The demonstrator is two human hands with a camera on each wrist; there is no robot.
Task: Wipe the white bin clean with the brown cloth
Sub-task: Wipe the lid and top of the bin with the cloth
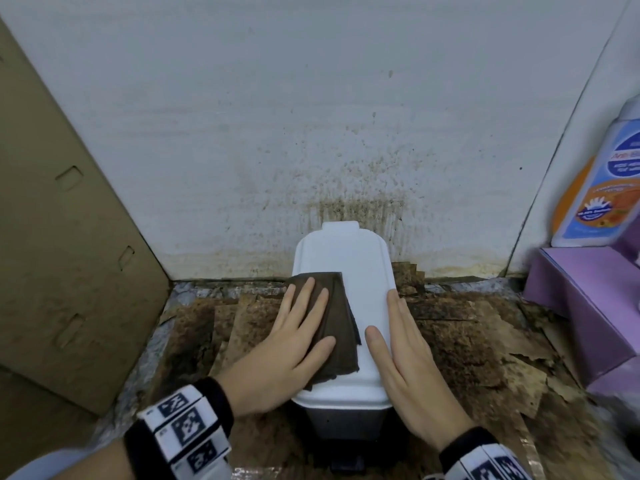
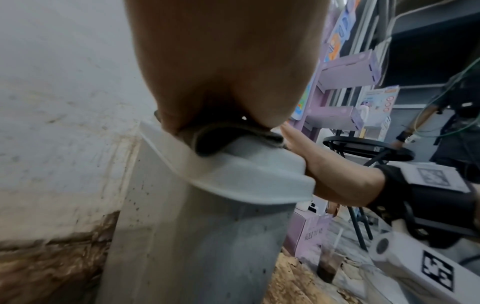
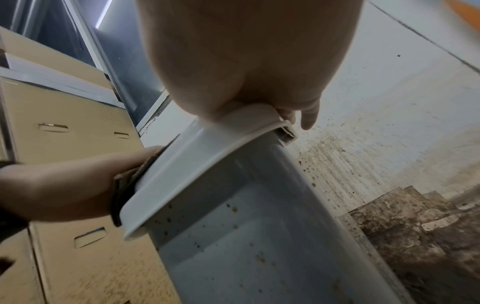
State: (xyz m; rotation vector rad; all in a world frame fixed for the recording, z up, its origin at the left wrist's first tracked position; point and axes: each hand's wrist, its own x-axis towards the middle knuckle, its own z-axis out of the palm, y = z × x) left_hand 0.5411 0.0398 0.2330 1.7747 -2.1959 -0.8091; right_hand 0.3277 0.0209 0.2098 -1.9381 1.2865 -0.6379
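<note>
A white bin [image 1: 360, 271] with a shut lid stands on the floor against a stained wall. A folded brown cloth [image 1: 341, 337] lies on the left half of the lid. My left hand [image 1: 294, 327] presses flat on the cloth with straight fingers. My right hand [image 1: 401, 344] rests flat along the lid's right edge, thumb on top. In the left wrist view the cloth [image 2: 207, 139] shows under my palm on the lid [image 2: 246, 176]. In the right wrist view the bin's side [image 3: 259, 236] carries brown specks, and my right palm sits on the lid [image 3: 207, 160].
A cardboard box [image 1: 62, 237] stands close on the left. Purple boxes [image 1: 581, 306] and a soap bottle [image 1: 602, 188] crowd the right. The floor [image 1: 467, 348] around the bin is covered with dirty brown patches. The wall [image 1: 346, 168] behind is splattered.
</note>
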